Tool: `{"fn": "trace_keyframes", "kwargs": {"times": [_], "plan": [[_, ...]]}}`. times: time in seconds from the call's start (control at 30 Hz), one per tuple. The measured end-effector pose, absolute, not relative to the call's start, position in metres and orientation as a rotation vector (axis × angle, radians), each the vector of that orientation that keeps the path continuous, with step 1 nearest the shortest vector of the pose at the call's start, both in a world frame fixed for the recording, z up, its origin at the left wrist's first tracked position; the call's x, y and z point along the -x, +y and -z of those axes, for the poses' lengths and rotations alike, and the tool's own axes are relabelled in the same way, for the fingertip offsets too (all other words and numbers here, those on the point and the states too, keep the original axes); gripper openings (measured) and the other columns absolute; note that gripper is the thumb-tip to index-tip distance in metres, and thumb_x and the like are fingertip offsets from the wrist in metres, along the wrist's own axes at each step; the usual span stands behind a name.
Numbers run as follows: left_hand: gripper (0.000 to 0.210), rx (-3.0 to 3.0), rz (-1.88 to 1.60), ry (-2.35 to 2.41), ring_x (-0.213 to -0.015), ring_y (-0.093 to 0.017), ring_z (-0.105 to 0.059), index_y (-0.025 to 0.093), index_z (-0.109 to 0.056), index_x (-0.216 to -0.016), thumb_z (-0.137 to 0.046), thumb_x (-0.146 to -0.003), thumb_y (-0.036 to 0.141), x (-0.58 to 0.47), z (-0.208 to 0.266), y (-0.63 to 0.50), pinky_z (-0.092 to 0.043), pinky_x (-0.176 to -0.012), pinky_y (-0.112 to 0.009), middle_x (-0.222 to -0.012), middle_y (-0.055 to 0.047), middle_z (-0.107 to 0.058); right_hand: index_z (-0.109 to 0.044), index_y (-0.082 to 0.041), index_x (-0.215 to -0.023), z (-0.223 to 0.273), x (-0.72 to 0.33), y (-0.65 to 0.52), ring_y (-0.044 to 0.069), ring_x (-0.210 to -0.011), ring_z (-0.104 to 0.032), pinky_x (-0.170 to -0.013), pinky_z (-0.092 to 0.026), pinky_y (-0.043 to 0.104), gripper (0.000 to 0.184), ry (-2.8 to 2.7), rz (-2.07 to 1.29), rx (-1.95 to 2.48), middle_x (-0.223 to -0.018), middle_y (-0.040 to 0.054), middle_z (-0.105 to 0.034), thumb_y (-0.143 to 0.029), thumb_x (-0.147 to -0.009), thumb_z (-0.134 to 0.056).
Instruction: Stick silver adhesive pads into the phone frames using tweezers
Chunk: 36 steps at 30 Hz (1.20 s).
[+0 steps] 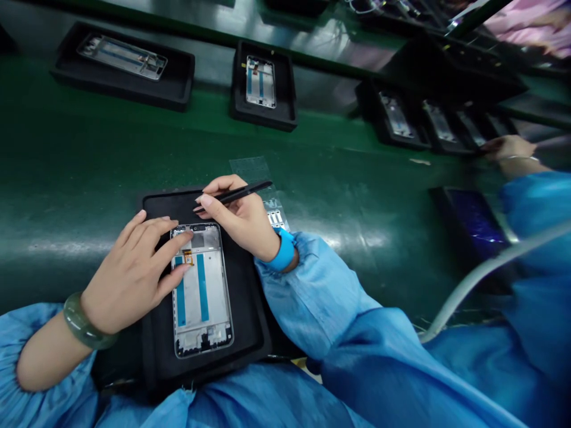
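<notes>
A phone frame with two blue strips and a small orange flex cable lies in a black tray in front of me. My left hand rests over its upper left part, fingers spread, with fingertips on the frame near the cable. Just above the frame's top edge, my right hand holds black tweezers between thumb and fingers, tips pointing left. Partly behind that hand, a clear sheet with small white-and-black stickers lies on the green bench.
Further back stand black trays with phone frames. More trays with frames are at the right, where a co-worker's hand reaches. Nearer me on the right are a dark tray with a blue-purple item and a pale hose.
</notes>
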<state>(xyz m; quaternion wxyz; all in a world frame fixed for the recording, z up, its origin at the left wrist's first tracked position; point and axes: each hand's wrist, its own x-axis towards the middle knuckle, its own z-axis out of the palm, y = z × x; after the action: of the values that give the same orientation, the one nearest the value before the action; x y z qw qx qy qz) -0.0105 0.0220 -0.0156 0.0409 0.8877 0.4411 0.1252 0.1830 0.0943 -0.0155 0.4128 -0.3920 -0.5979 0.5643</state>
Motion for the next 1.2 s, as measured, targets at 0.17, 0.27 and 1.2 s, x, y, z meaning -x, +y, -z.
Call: {"fn": "trace_keyframes", "kwargs": {"times": [0.17,0.27,1.2], "plan": [[0.044,-2.721,-0.371,1.353,-0.117,-0.030,-0.045,0.015,-0.050,-0.124,-0.046,-0.088,0.039,0.0109,0.0170,0.0221,-0.028,-0.107,-0.054,-0.119,-0.015,-0.049,-0.050,-0.020,-0.094,0.0166,-0.1848,0.0920,0.013,-0.081,-0.063,-0.072,-0.052,0.026,0.021,-1.669,-1.345,1.031,-0.089,0.0016,-0.060,-0.036,-0.083,-0.057],[0.044,-2.704,-0.381,1.352,-0.117,-0.029,-0.044,0.015,-0.049,-0.125,-0.046,-0.088,0.040,0.0111,0.0178,0.0222,-0.027,-0.108,-0.054,-0.119,-0.015,-0.049,-0.050,-0.020,-0.094,0.0156,-0.1853,0.0911,0.012,-0.078,-0.062,-0.066,-0.051,0.024,0.018,-1.759,-1.307,1.011,-0.087,0.0016,-0.060,-0.032,-0.083,-0.056],[0.042,-2.679,-0.416,1.373,-0.118,-0.028,-0.043,0.014,-0.049,-0.125,-0.046,-0.089,0.036,0.0066,0.0151,0.0217,-0.028,-0.108,-0.054,-0.120,-0.014,-0.048,-0.052,-0.018,-0.084,0.0118,-0.1800,0.0913,0.008,-0.067,-0.059,-0.061,-0.047,0.019,0.008,-2.008,-0.907,0.970,-0.077,-0.0016,-0.060,-0.013,-0.078,-0.055]]}}
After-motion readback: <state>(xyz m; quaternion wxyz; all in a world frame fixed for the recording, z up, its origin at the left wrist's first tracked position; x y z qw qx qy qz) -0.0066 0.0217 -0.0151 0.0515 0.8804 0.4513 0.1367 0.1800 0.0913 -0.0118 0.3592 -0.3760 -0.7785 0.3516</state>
